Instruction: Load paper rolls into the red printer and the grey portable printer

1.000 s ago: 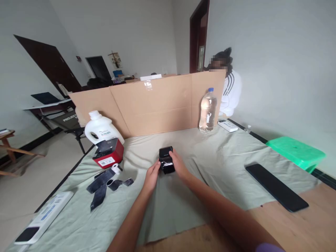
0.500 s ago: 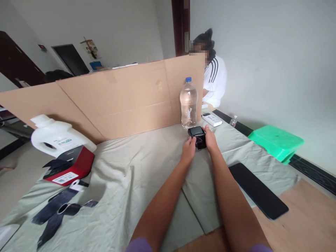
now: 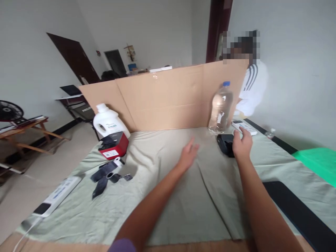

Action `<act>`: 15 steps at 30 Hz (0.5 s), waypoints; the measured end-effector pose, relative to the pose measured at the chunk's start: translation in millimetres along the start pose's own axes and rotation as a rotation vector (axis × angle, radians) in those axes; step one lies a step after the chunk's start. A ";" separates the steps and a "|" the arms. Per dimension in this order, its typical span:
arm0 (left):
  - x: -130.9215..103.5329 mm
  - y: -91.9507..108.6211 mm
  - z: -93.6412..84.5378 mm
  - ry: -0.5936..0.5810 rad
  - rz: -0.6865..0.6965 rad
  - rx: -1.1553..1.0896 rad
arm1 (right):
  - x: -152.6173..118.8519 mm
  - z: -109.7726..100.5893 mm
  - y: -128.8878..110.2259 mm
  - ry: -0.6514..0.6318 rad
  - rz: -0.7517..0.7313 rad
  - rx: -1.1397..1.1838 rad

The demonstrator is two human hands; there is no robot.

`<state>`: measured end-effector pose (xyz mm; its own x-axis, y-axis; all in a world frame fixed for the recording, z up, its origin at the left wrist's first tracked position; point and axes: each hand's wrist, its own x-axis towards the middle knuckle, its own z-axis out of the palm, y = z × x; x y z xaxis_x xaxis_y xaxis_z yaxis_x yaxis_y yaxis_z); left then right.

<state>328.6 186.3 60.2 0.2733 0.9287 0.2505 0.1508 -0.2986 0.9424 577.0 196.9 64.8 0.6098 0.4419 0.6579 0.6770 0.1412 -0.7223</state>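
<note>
My left hand [image 3: 189,153] is over the middle of the cloth, fingers apart and slightly blurred, holding nothing. My right hand [image 3: 242,142] is just right of a small black device [image 3: 225,145], its fingers apart; whether it touches the device cannot be made out. The device lies on the green-grey cloth [image 3: 168,182] in front of a clear bottle with a blue cap [image 3: 221,109]. Behind the right hand is a white box-like item [image 3: 245,127]. A long black slab [image 3: 296,210] lies beside my right forearm.
A cardboard panel [image 3: 162,101] stands across the back. On the left are a white jug [image 3: 110,122], a red-and-black box [image 3: 114,146], dark strips [image 3: 105,171] and a white power strip [image 3: 57,197]. A person [image 3: 253,87] sits behind at right, near a green stool [image 3: 317,162].
Both hands have let go of the black device. My left hand has moved left, away from it, and opened; my right hand stays beside it. The view has turned left.
</note>
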 end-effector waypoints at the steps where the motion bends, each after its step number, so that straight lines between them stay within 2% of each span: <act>1: -10.8 5.2 -46.0 0.108 0.046 0.037 | -2.5 3.7 -19.2 -0.022 -0.048 0.024; 3: -35.3 12.3 -146.7 0.437 0.107 0.095 | -20.8 16.2 -64.2 -0.142 -0.084 0.106; 5: -59.8 10.4 -246.5 0.785 0.153 0.147 | -59.1 38.1 -113.2 -0.362 -0.090 0.228; 7: -78.5 -1.9 -331.4 1.055 0.109 0.153 | -111.4 72.2 -160.8 -0.615 -0.069 0.389; 8: -84.3 -10.8 -365.1 1.136 0.032 0.144 | -139.0 93.7 -183.3 -0.735 -0.045 0.480; 9: -87.4 -20.6 -392.1 1.158 -0.099 0.114 | -165.4 117.6 -204.8 -0.859 -0.024 0.573; 10: -87.8 -30.7 -412.4 1.130 -0.222 0.055 | -189.2 143.2 -225.4 -0.968 0.011 0.642; 11: -86.0 -40.4 -426.3 1.095 -0.288 0.020 | -209.6 169.3 -244.9 -1.057 0.053 0.687; 13: -77.7 -57.8 -438.5 0.996 -0.374 -0.053 | -239.5 218.7 -279.7 -1.177 0.163 0.741; 15: -67.6 -71.7 -437.6 0.922 -0.384 -0.110 | -257.8 258.4 -305.7 -1.251 0.283 0.816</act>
<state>-116.4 241.0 72.7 -0.6248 0.7795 -0.0453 -0.0275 0.0360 0.9990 106.3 268.7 61.1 -0.3378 0.9225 0.1870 -0.0611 0.1767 -0.9824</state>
